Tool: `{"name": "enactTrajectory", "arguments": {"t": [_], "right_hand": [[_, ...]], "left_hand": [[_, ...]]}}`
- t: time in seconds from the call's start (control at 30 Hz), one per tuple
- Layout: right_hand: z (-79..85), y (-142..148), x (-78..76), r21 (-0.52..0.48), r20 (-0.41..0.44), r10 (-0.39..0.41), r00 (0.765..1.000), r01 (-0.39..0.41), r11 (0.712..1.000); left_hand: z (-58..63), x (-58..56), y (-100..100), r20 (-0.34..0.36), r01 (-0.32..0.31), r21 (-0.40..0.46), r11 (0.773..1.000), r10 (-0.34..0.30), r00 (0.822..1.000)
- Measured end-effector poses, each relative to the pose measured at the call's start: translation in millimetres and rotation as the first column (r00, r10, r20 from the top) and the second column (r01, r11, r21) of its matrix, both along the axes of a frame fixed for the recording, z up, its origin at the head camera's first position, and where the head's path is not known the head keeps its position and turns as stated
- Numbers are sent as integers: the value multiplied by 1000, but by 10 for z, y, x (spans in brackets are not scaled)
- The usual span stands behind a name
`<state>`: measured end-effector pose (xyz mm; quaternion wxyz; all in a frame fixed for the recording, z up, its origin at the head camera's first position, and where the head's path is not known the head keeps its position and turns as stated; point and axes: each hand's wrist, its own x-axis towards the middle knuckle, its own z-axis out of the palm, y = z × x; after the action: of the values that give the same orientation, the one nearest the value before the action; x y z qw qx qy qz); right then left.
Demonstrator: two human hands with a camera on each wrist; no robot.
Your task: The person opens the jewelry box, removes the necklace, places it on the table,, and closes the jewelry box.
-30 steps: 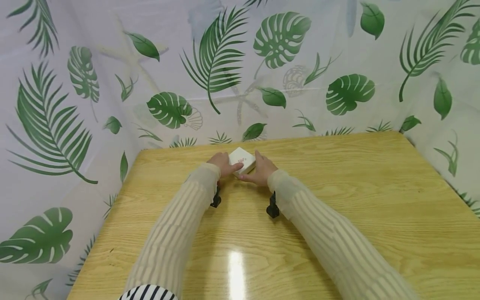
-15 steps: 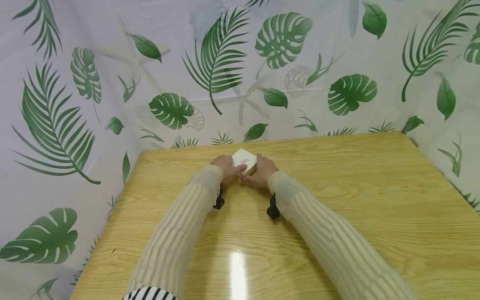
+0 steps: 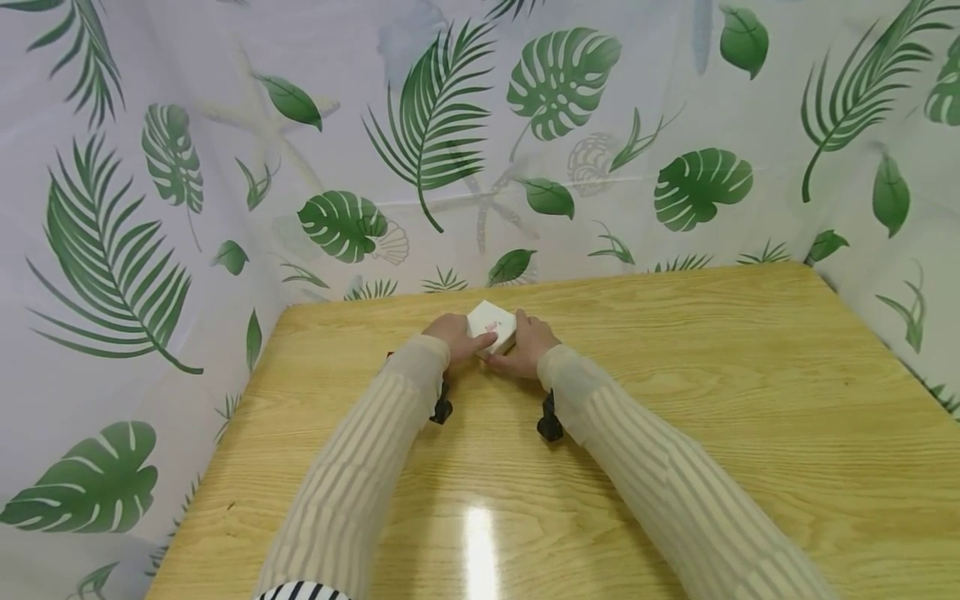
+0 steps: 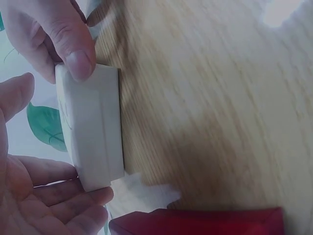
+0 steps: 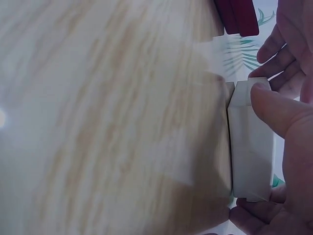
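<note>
A small white box (image 3: pixel 491 323) with a pink print on top sits near the far edge of the wooden table, held by both hands. My left hand (image 3: pixel 454 337) is at its left side, thumb over the top. In the left wrist view the left fingers (image 4: pixel 93 208) lie along one end of the white box (image 4: pixel 93 129). My right hand (image 3: pixel 527 343) grips the opposite side, its thumb at the near corner. The right wrist view shows that thumb (image 5: pixel 271 107) on the near side of the box (image 5: pixel 252 142). A seam runs along its side.
A dark red box-like thing (image 4: pixel 205 221) lies on the table at the left, mostly hidden by the left forearm in the head view. Black wrist cameras (image 3: pixel 551 423) hang beneath the cuffs. A leaf-print cloth (image 3: pixel 465 125) rises behind the table (image 3: pixel 712 358).
The head view has shifted slightly. Both hands stay on the white box with almost the same hold. A bit of red now shows beside the left sleeve.
</note>
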<state>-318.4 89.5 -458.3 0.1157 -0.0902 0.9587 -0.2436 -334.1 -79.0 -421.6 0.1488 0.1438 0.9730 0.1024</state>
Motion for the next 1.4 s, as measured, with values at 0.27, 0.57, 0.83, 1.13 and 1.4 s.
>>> {"name": "enactTrajectory", "arguments": {"t": [0.27, 0.57, 0.83, 1.13, 1.4], "right_hand": [[-24, 52, 8, -13, -3, -3, 1000, 3, 1000], [34, 134, 88, -11, -11, 21, 1000, -21, 1000], [28, 236, 88, 7, 0, 59, 998, -59, 998], [46, 372, 158, -4, 2, 86, 996, -86, 996], [48, 492, 254, -1, 17, 112, 994, -112, 994]], "left_hand": [[18, 45, 26, -7, 16, -5, 1000, -16, 1000], [22, 112, 75, 12, 31, 19, 999, -31, 999], [34, 152, 119, 3, 33, 26, 999, -33, 999], [46, 239, 178, 6, 65, 43, 997, -65, 998], [36, 355, 203, 15, 62, 100, 993, -64, 998]]}}
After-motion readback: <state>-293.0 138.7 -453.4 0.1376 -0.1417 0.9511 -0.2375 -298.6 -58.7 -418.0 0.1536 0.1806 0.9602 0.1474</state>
